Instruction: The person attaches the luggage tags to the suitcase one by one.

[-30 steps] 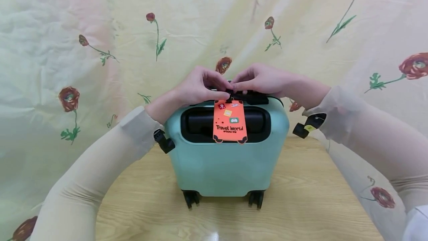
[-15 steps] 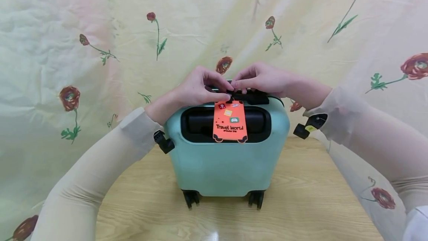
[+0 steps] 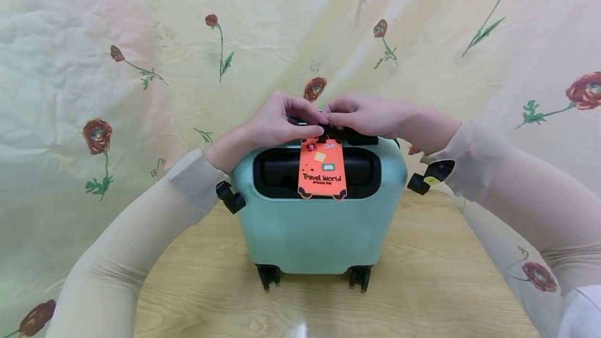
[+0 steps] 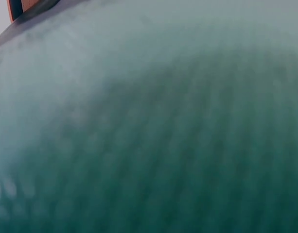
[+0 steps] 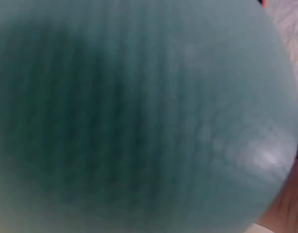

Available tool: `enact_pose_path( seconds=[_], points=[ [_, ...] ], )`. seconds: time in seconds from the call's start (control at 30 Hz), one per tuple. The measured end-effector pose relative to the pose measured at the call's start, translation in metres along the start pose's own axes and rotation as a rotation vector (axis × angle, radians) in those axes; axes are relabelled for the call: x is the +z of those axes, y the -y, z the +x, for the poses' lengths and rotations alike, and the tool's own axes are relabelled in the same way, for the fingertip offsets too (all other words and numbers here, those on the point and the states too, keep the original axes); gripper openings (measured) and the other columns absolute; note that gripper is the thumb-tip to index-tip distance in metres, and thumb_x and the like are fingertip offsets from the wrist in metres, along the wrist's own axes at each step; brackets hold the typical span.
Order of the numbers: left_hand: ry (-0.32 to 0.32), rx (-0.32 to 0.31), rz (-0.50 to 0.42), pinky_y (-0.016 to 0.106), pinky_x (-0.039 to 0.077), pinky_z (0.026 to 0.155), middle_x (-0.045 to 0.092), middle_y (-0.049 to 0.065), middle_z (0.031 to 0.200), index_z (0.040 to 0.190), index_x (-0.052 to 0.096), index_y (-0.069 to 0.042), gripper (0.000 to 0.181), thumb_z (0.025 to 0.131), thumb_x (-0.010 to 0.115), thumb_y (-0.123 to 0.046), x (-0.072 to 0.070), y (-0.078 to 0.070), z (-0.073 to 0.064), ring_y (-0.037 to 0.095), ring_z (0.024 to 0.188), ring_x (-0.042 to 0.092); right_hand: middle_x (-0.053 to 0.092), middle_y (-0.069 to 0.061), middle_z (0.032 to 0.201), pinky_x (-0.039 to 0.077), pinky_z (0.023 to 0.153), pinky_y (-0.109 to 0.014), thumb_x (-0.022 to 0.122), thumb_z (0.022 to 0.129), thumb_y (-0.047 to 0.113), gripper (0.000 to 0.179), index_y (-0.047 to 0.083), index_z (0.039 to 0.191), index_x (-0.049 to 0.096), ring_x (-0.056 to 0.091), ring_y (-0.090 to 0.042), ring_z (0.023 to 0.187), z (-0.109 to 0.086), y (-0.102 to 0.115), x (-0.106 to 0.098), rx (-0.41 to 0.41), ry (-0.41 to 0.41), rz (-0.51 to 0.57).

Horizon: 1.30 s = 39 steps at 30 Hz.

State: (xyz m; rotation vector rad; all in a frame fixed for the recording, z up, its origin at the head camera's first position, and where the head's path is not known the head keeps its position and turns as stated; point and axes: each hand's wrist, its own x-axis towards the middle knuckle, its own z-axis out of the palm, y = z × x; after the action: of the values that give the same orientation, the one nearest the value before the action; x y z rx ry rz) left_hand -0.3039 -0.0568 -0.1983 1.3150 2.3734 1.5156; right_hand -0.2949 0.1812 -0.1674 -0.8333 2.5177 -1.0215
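A mint-green suitcase (image 3: 314,239) stands upright on its black wheels in the head view. An orange luggage tag (image 3: 322,185), printed "Travel World", hangs over its black recessed panel from the top handle (image 3: 363,139). My left hand (image 3: 274,121) pinches the tag's black strap (image 3: 322,133) between thumb and fingers. My right hand (image 3: 375,115) meets it fingertip to fingertip, thumb and index finger pinching at the strap above the handle. Fingers hide most of the strap. Both wrist views are filled by the suitcase shell (image 4: 187,145), close and blurred.
Under the suitcase is a wood-grain table (image 3: 211,296). A floral cloth (image 3: 263,40) hangs behind and down both sides. Small black devices (image 3: 230,197) sit at both sleeve cuffs, close to the suitcase's sides.
My right hand has come slightly lower and left, its knuckles now nearer the handle. The left hand keeps its pinch, and the tag hangs nearly as before.
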Motion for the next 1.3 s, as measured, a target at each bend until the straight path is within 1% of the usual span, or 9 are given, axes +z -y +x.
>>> enact_pose_path(
  seconds=[0.17, 0.33, 0.47, 0.63, 0.7, 0.8, 0.9, 1.13, 1.3],
  points=[
    [-0.018, -0.016, -0.014, 0.030, 0.060, 0.097, 0.082, 0.013, 0.112, 0.117, 0.080, 0.000, 0.024, 0.094, 0.078, -0.006, 0.001, -0.001, 0.001, 0.019, 0.100, 0.077, 0.052, -0.010, 0.093, 0.038, 0.086, -0.036, 0.045, 0.114, 0.021, 0.026, 0.002, 0.102, 0.056, 0.051, -0.029, 0.098, -0.003, -0.001, 0.004, 0.011, -0.072, 0.006],
    [-0.046, -0.021, -0.007, 0.032, 0.061, 0.096, 0.082, 0.011, 0.111, 0.119, 0.079, -0.003, 0.025, 0.094, 0.079, -0.008, 0.004, -0.001, 0.002, 0.019, 0.096, 0.078, 0.059, -0.006, 0.096, 0.040, 0.091, -0.036, 0.049, 0.113, 0.022, 0.023, 0.003, 0.113, 0.063, 0.053, -0.027, 0.102, -0.002, -0.004, 0.003, 0.038, -0.130, 0.092],
    [-0.111, -0.003, 0.025, 0.032, 0.063, 0.092, 0.083, 0.011, 0.105, 0.114, 0.080, -0.002, 0.023, 0.092, 0.082, -0.009, 0.007, -0.002, -0.001, 0.018, 0.092, 0.079, 0.068, 0.000, 0.096, 0.044, 0.086, -0.032, 0.056, 0.111, 0.021, 0.022, 0.008, 0.124, 0.067, 0.056, -0.024, 0.096, 0.000, -0.004, 0.003, 0.058, -0.156, 0.166],
    [-0.287, 0.062, 0.292, 0.027, 0.063, 0.079, 0.083, 0.009, 0.092, 0.102, 0.079, -0.006, 0.030, 0.081, 0.093, -0.023, 0.022, -0.010, -0.009, 0.014, 0.079, 0.079, 0.071, 0.004, 0.100, 0.044, 0.079, -0.028, 0.062, 0.107, 0.020, 0.022, 0.010, 0.124, 0.073, 0.054, -0.018, 0.085, 0.001, -0.003, 0.003, 0.067, -0.179, 0.254],
    [-0.353, 0.062, 0.409, 0.025, 0.061, 0.075, 0.082, 0.006, 0.090, 0.100, 0.079, -0.009, 0.033, 0.080, 0.094, -0.030, 0.030, -0.016, -0.011, 0.012, 0.078, 0.078, 0.070, 0.004, 0.092, 0.044, 0.076, -0.026, 0.063, 0.106, 0.017, 0.021, 0.011, 0.120, 0.077, 0.053, -0.015, 0.079, 0.000, -0.003, 0.003, 0.071, -0.191, 0.290],
    [-0.412, 0.050, 0.507, 0.025, 0.059, 0.072, 0.082, 0.004, 0.090, 0.099, 0.080, -0.011, 0.031, 0.083, 0.091, -0.034, 0.040, -0.024, -0.010, 0.012, 0.078, 0.077, 0.066, 0.005, 0.081, 0.044, 0.073, -0.025, 0.062, 0.105, 0.013, 0.020, 0.015, 0.111, 0.081, 0.053, -0.012, 0.072, -0.003, -0.004, 0.002, 0.080, -0.204, 0.334],
    [-0.433, 0.048, 0.555, 0.025, 0.058, 0.069, 0.081, 0.004, 0.086, 0.095, 0.080, -0.011, 0.023, 0.085, 0.088, -0.030, 0.046, -0.024, -0.008, 0.012, 0.076, 0.077, 0.065, 0.005, 0.075, 0.044, 0.073, -0.025, 0.063, 0.105, 0.013, 0.020, 0.019, 0.102, 0.081, 0.054, -0.011, 0.071, -0.003, -0.007, 0.002, 0.086, -0.208, 0.369],
    [-0.447, 0.136, 0.598, 0.027, 0.058, 0.069, 0.079, 0.006, 0.082, 0.085, 0.074, -0.008, 0.016, 0.087, 0.083, -0.021, 0.049, -0.018, -0.008, 0.015, 0.073, 0.075, 0.071, 0.007, 0.089, 0.040, 0.079, -0.029, 0.061, 0.104, 0.014, 0.026, 0.025, 0.091, 0.080, 0.062, -0.014, 0.086, -0.003, -0.010, 0.004, 0.076, -0.238, 0.383],
    [-0.446, 0.143, 0.577, 0.026, 0.061, 0.072, 0.080, 0.007, 0.084, 0.088, 0.076, -0.007, 0.016, 0.087, 0.084, -0.022, 0.048, -0.016, -0.007, 0.015, 0.074, 0.076, 0.072, 0.008, 0.093, 0.039, 0.082, -0.030, 0.062, 0.105, 0.015, 0.023, 0.025, 0.095, 0.081, 0.063, -0.014, 0.089, -0.005, -0.010, 0.003, 0.080, -0.250, 0.371]
  ],
)
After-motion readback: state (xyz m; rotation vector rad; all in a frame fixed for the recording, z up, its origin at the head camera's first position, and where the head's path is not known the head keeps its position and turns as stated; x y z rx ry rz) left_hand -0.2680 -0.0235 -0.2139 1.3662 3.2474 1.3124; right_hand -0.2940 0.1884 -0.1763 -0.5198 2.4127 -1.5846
